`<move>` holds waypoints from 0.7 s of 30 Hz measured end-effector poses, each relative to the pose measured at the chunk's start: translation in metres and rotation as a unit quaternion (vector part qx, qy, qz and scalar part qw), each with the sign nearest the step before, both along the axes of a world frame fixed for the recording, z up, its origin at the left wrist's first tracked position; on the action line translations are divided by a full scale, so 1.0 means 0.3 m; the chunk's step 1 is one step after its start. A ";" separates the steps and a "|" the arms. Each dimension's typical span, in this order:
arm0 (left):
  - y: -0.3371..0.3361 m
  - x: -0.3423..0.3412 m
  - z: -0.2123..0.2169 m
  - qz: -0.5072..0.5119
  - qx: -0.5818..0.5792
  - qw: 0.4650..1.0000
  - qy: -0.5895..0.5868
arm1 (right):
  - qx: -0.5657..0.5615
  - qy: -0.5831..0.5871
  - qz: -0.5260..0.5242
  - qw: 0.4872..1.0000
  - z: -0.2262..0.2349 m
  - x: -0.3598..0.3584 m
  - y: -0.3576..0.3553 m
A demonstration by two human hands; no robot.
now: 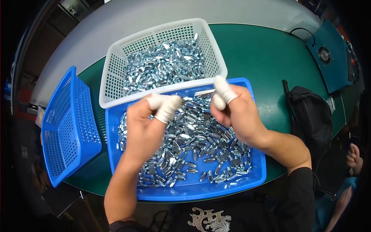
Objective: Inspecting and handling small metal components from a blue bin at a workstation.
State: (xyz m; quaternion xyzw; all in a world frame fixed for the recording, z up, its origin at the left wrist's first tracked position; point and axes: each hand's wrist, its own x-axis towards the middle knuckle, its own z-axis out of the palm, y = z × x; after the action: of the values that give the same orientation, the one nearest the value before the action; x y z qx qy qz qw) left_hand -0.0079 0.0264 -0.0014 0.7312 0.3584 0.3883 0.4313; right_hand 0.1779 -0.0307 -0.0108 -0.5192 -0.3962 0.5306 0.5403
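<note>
Both hands hover over a blue tray (185, 192) strewn with shiny metal hex standoffs (201, 131). My left hand (148, 120) has white covers on its thumb and finger, which are pinched together; a small dark bit shows at the tips, too blurred to name. My right hand (239, 110), to the right and apart from the left, also wears white finger covers. Its fingers are curled closed, and anything they hold is hidden. Behind the tray, partly over its far rim, a white perforated basket (162, 89) holds a heap of similar metal standoffs.
An empty-looking blue perforated basket (83, 120) stands tilted at the left on the green table mat (266, 58). To the right lie a black bag (311, 116) and a teal box with a fan (328, 56). Another person's hand (353, 158) shows at the far right.
</note>
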 end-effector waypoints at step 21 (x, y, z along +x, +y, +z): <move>-0.003 0.033 -0.099 0.034 0.177 0.965 0.188 | -0.002 0.101 0.003 0.995 0.021 -0.018 -0.006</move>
State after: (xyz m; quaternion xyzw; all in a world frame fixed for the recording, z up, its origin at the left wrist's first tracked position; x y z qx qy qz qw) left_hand 0.0021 0.0256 -0.0311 0.8431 0.3836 0.3155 0.2059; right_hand 0.1725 -0.0325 -0.0044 -0.4626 -0.3407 0.5826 0.5749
